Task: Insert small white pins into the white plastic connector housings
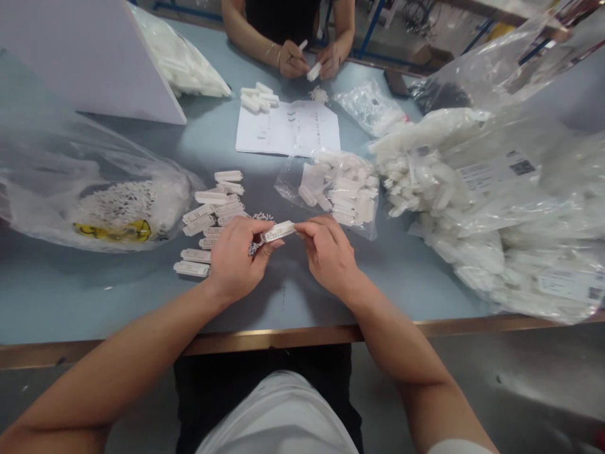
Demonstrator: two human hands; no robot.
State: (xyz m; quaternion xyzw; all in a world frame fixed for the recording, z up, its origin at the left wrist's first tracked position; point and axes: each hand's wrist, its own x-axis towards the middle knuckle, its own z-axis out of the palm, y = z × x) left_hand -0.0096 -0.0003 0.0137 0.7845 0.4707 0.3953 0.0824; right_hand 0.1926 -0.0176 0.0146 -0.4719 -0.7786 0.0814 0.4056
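Seemingly, left hand [234, 258] and right hand [328, 255] pinch one white plastic strip [278, 231].

A pale blue worktable [94, 302] holds clear plastic bags [477, 214] of white parts at left and right, loose white strips [198, 225] at center, a printed paper sheet [288, 129] above.

From here I can't make out a single word or number at this resolution. On the white plastic strip [278, 231] at centre, a row of small dark characters shows, too blurred to read. The printed paper sheet [287, 128] at upper centre carries columns of small marks, also illegible. At right, the label [496, 173] on the big plastic bag has fine text and a square code; the lower right label [571, 285] matches it. A yellow printed patch [113, 231] at left stays unreadable.
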